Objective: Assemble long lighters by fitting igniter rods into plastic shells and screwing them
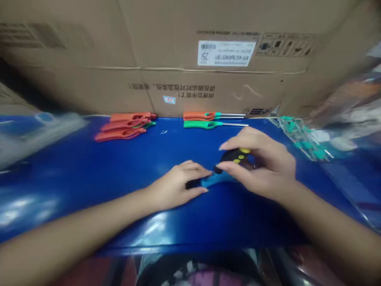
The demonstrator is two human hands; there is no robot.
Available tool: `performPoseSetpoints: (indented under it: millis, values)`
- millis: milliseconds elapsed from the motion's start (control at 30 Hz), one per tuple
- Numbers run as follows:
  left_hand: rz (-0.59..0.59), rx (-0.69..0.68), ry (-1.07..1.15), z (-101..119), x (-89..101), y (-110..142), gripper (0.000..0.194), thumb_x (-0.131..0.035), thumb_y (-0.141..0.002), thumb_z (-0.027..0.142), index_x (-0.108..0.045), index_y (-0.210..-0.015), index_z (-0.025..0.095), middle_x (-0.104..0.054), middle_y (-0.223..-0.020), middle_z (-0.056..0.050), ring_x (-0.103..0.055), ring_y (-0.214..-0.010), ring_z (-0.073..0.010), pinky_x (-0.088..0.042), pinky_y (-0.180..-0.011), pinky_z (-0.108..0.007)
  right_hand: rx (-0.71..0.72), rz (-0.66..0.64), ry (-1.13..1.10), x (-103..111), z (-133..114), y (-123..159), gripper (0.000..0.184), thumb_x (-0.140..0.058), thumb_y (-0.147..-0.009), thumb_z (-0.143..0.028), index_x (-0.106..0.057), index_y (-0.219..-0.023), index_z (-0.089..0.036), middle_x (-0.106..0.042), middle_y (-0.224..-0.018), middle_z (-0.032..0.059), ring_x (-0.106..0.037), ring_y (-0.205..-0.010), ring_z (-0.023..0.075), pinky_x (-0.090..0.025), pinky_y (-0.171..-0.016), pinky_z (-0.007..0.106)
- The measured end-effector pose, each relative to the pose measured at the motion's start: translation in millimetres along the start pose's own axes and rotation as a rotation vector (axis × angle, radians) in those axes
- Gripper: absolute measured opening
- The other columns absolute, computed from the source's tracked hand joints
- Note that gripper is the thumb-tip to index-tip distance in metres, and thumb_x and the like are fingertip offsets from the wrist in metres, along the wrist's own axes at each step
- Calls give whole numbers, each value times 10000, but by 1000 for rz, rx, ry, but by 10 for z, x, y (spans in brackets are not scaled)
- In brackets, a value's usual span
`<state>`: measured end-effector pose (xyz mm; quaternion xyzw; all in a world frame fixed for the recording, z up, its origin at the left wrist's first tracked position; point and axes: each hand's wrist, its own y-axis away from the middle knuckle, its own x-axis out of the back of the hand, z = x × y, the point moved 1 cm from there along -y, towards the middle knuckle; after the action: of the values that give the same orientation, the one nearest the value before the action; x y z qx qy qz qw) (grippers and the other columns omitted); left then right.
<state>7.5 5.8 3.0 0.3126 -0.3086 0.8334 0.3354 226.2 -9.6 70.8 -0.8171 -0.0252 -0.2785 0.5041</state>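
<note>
Low over the blue tabletop, my left hand [184, 183] is closed around one end of a blue lighter body [216, 179], whose far end runs under my right hand. Between the thumb and fingers of my right hand [264, 165] is a short black-and-yellow screwdriver [236, 157]. Its dark tip end points down and left, close to the fingertips of my left hand. Whether the tip touches the blue body I cannot tell. My fingers partly hide both things.
Orange-red lighter shells [123, 126] lie at the back left. Behind my hands are finished-looking lighters, orange [199, 115] and green [200, 124], with metal rods. A bag of teal-and-metal parts [306, 137] sits right. A large cardboard box [104, 87] walls off the back.
</note>
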Motion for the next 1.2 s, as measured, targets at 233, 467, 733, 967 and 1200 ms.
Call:
performPoseSetpoints:
  millis: [233, 467, 733, 967, 1200]
  values:
    - [-8, 20, 12, 3, -5, -15, 373, -706, -917, 271, -664, -1269, 156, -702, -1173, -97, -637, -1100, -222, -512, -1010, -375, -165, -270, -207, 0, 17, 34, 487, -454, -1022, -208, -435, -1502, -286, -637, -1345, 78, -690, -834, 150, -574, -635, 275]
    - [6, 7, 2, 3, -12, -17, 336, -729, -898, 246, -685, -1222, 168, -710, -1150, -87, -638, -1079, -220, -527, -988, -383, -63, -152, 3, 7, -63, -5, 327, -683, -922, -204, -664, -1239, -282, -741, -1117, 19, -710, -860, 154, -600, -705, 252]
    - [-19, 19, 15, 23, 5, -37, 380, -718, -908, 265, -670, -1273, 174, -707, -1128, -93, -634, -1085, -230, -526, -992, -394, -185, -259, -139, -36, -61, 41, 486, -480, -1004, -153, -451, -1469, -291, -663, -1246, 54, -695, -1022, 171, -611, -822, 297]
    - [-8, -26, -13, 15, -8, -22, 325, -697, -925, 251, -670, -1240, 176, -699, -1155, -84, -626, -1086, -220, -526, -985, -376, -136, -218, -73, -46, -19, 64, 379, -613, -947, -171, -569, -1307, -279, -681, -1230, 45, -703, -963, 172, -606, -757, 277]
    - [-5, -17, -29, 29, -15, -29, 258, -701, -917, 248, -704, -1159, 161, -690, -1113, -88, -626, -1055, -219, -533, -956, -375, -41, -243, 6, -30, -85, 31, 346, -652, -934, -180, -596, -1264, -268, -713, -1095, 23, -697, -875, 152, -594, -771, 274]
